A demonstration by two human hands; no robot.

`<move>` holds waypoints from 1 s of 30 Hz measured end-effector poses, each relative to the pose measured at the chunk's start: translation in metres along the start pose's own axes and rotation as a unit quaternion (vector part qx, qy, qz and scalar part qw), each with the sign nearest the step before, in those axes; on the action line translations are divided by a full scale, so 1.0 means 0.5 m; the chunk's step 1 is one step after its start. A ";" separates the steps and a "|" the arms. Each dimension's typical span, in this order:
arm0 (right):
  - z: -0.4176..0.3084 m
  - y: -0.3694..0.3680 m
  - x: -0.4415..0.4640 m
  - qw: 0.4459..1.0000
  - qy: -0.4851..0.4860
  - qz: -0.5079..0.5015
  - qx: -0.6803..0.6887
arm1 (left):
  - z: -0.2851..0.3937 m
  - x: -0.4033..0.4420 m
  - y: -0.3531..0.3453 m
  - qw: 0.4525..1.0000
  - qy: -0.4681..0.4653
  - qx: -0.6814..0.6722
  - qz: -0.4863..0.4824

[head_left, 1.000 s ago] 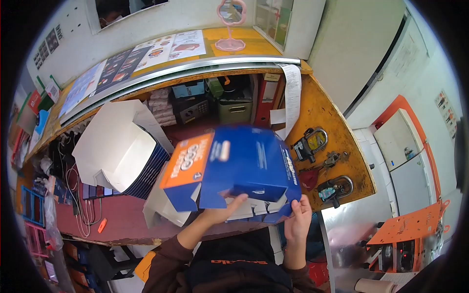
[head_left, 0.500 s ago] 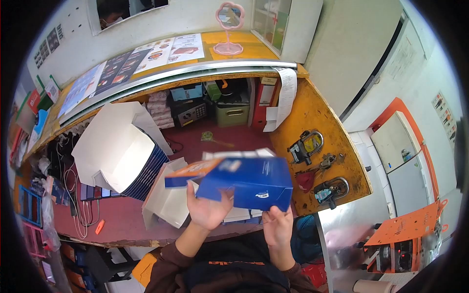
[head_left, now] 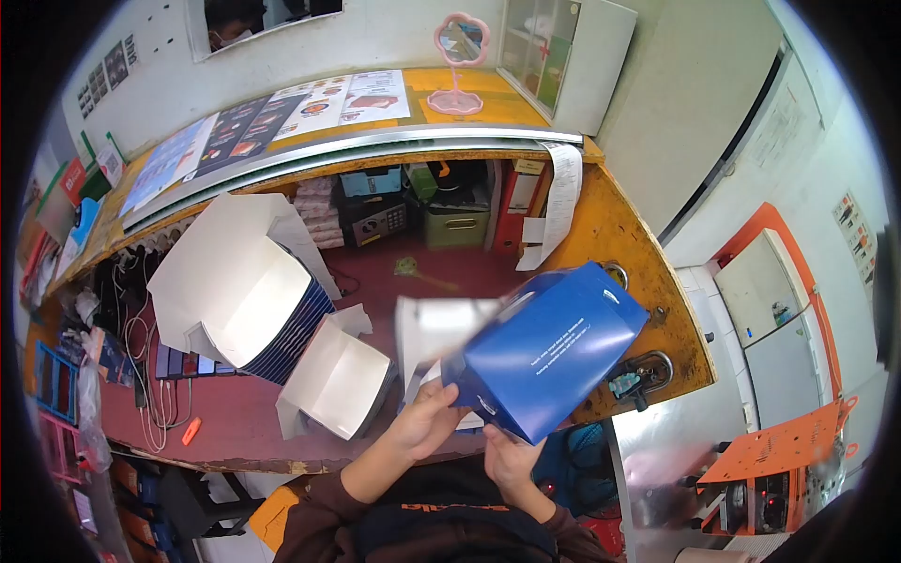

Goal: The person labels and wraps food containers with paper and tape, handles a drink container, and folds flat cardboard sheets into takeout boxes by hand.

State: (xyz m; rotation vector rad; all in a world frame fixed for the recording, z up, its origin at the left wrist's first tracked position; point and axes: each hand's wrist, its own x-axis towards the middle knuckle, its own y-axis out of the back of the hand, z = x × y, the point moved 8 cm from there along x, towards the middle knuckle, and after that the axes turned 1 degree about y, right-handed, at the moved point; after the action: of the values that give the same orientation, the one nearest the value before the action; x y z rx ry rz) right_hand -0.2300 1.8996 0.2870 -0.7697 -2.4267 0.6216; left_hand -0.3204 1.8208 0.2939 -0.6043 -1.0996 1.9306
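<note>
In front of me a blue cardboard box (head_left: 563, 352) with small white printing is tilted, its lower end toward me. White flaps (head_left: 441, 328), blurred, stick out at its left side. My left hand (head_left: 424, 420) is closed on the box's lower left edge, thumb and fingers pinching it. My right hand (head_left: 511, 462) grips the bottom edge near the lower corner; some of its fingers are hidden under the box. Left of my hands stands a small open box (head_left: 340, 380) with a white inside. Beyond it is a stack of nested boxes (head_left: 235, 291), white inside and dark blue outside.
A padlock (head_left: 640, 378) hangs on the yellow wooden side panel (head_left: 685, 366). On the reddish desk (head_left: 235, 422) lie cables (head_left: 169, 413) and an orange marker-like item (head_left: 191, 431). A safe (head_left: 375, 225) and a green bin (head_left: 458, 226) sit under the counter shelf.
The blue box has turned and swung to the right, its printed face now upward. Both hands have moved with it and stay on its lower edge. The orange-printed side no longer shows.
</note>
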 end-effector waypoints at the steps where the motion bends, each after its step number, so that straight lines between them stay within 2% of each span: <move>1: -0.003 -0.011 0.006 0.998 -0.006 -0.057 -0.002 | -0.002 0.000 0.000 1.000 0.000 0.001 -0.001; 2: 0.005 -0.022 0.004 0.998 -0.005 -0.057 -0.002 | -0.013 -0.003 0.001 1.000 0.006 -0.001 -0.004; 5: 0.052 -0.013 -0.019 0.989 -0.005 0.126 0.080 | -0.033 -0.009 0.008 0.999 0.023 -0.002 -0.022; 6: 0.053 -0.003 -0.012 0.989 -0.004 0.124 0.081 | -0.031 -0.003 0.009 0.998 0.046 0.005 -0.030; 7: 0.043 0.004 -0.002 0.996 0.008 0.081 -0.021 | -0.034 -0.001 0.012 0.997 0.070 0.011 -0.037; 8: 0.034 0.010 0.004 0.991 0.018 0.040 -0.123 | -0.040 0.003 0.041 0.997 0.071 0.015 0.032; 9: 0.029 0.006 0.005 0.974 0.029 -0.002 -0.224 | -0.030 0.002 0.034 0.997 0.072 0.014 0.033; 11: -0.004 -0.017 0.034 0.961 0.049 -0.024 -0.270 | -0.001 0.005 0.026 0.985 0.103 -0.112 0.080; 12: -0.014 -0.045 0.038 0.906 0.088 -0.138 -0.390 | 0.005 0.009 0.046 0.982 0.118 -0.130 0.066; 13: -0.014 -0.061 0.032 0.822 0.123 -0.248 -0.497 | 0.015 0.012 0.078 0.982 0.118 -0.130 0.066; 14: 0.016 0.015 0.027 0.868 -0.054 -0.238 -0.433 | 0.028 0.011 0.125 0.987 0.115 -0.051 0.097; 15: 0.014 0.093 0.037 0.946 -0.060 -0.085 -0.306 | 0.045 0.004 0.158 0.985 0.110 0.029 0.128; 16: 0.001 0.110 0.052 0.985 -0.147 0.011 -0.087 | 0.064 -0.003 0.165 0.985 0.109 0.028 0.129; 17: -0.009 0.118 0.065 0.959 -0.224 0.107 0.138 | 0.093 -0.004 0.167 0.978 0.100 0.139 0.117; 18: -0.057 0.072 0.086 0.918 -0.229 -0.140 0.291 | 0.114 -0.004 0.167 0.959 0.091 0.249 0.103; 19: -0.061 0.080 0.084 0.919 -0.228 -0.140 0.290 | 0.123 -0.003 0.169 0.959 0.091 0.248 0.102; 20: -0.052 0.105 0.078 0.964 -0.219 -0.133 0.062 | 0.133 0.002 0.156 0.944 0.074 0.316 0.053; 21: -0.050 0.129 0.078 0.958 -0.199 -0.120 -0.169 | 0.139 0.002 0.144 0.923 0.056 0.381 0.005; 22: -0.028 0.131 0.071 0.956 -0.270 -0.093 -0.068 | 0.138 0.002 0.169 0.927 0.045 0.371 0.016; 23: -0.019 0.123 0.069 0.956 -0.271 -0.094 -0.068 | 0.119 -0.001 0.175 0.927 0.045 0.371 0.017; 24: -0.009 0.124 0.070 0.964 -0.265 0.010 -0.016 | 0.100 -0.004 0.161 0.979 0.011 0.203 -0.011; 25: -0.007 0.101 0.065 0.962 -0.266 0.060 0.014 | 0.090 -0.005 0.147 0.999 -0.024 0.029 -0.039; 26: -0.005 0.079 0.060 0.958 -0.263 0.110 0.044 | 0.064 -0.008 0.097 0.974 0.001 0.143 -0.177; 27: 0.017 0.084 0.056 0.975 -0.172 0.138 0.012 | 0.013 -0.014 0.119 0.946 0.075 0.221 -0.224; 29: 0.019 0.056 0.042 0.993 -0.094 0.068 -0.016 | -0.031 -0.033 0.077 0.958 0.121 0.251 -0.068; 30: 0.001 0.032 0.045 0.997 -0.066 0.044 -0.005 | -0.059 -0.039 0.007 0.947 0.175 -0.005 -0.269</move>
State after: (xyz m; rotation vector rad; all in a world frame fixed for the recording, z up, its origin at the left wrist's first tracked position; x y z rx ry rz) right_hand -0.2400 1.9250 0.2852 -0.8689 -2.5286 0.7160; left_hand -0.2895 1.8175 0.2764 -0.5550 -0.9260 1.2900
